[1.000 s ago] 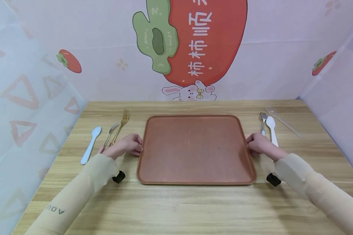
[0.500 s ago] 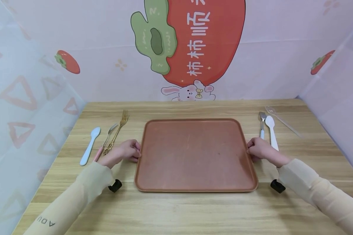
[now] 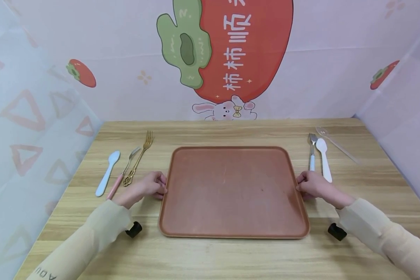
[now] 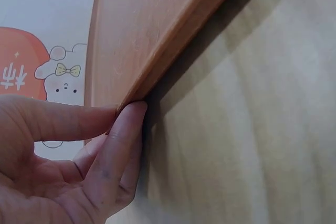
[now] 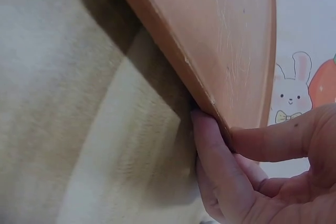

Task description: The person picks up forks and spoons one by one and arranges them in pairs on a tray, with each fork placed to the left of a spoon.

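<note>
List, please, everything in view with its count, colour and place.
Table: 1, brown, foreground
Serving tray: 1, reddish brown, table centre
Blue spoon: 1, light blue, far left
Pink-handled fork: 1, pink-silver, by blue spoon
Ornate fork: 1, gold, by pink-handled fork
Blue-handled fork: 1, blue-silver, right of tray
White spoon: 1, white, by blue-handled fork
Clear spoon: 1, transparent, far right
Persimmon prints: 3, red-green, back wall
Characters: 4, white, largest persimmon
Rabbit print: 1, white, back wall
Triangle prints: several, pink-grey, left wall
Black objects: 2, black, flanking tray
Sleeves: 2, cream, lower corners
Left hand: 1, pinching tray's left edge
Right hand: 1, pinching right edge
</note>
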Available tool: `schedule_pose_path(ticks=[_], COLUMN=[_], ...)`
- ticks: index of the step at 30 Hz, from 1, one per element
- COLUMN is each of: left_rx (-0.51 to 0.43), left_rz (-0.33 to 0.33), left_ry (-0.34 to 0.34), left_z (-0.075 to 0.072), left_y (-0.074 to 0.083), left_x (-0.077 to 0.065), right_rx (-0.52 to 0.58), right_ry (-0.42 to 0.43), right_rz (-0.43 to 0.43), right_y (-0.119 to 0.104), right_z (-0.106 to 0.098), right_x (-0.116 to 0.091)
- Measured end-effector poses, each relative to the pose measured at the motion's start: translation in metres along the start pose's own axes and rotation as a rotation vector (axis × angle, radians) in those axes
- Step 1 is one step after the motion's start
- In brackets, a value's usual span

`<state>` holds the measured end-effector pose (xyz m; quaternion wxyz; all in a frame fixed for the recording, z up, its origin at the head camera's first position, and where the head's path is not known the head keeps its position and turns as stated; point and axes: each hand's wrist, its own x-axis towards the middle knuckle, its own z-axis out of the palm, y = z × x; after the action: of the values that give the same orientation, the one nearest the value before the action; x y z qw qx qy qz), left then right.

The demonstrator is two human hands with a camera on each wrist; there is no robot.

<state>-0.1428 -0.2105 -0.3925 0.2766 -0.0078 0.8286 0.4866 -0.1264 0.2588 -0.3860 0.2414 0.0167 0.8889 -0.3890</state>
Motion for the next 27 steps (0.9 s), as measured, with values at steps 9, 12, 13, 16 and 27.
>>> schedule_pose_path(ticks=[9,12,13,16,27], left_rx=[0.002,0.009,0.010,0.021,0.079], left_rz=[-0.008,-0.002,0.003,0.017,0.009], left_ry=[-0.007,-0.016,-0.019,-0.028,-0.032], left_z=[0.006,0.007,0.007,0.008,0.013], left_y=[-0.003,-0.004,-0.004,-0.005,-0.003], left_x=[-0.009,-0.013,-0.014,-0.019,-0.035], right_rx=[0.032,0.051,0.059,0.080,0.084], right_ry=[0.011,0.002,0.001,0.002,0.018], right_rz=[0.011,0.015,0.023,0.023,0.026], right_y=[0.005,0.007,0.007,0.008,0.008], right_z=[0.003,0.005,0.006,0.008,0.012], right_x=[-0.010,-0.013,-0.014,-0.017,-0.022])
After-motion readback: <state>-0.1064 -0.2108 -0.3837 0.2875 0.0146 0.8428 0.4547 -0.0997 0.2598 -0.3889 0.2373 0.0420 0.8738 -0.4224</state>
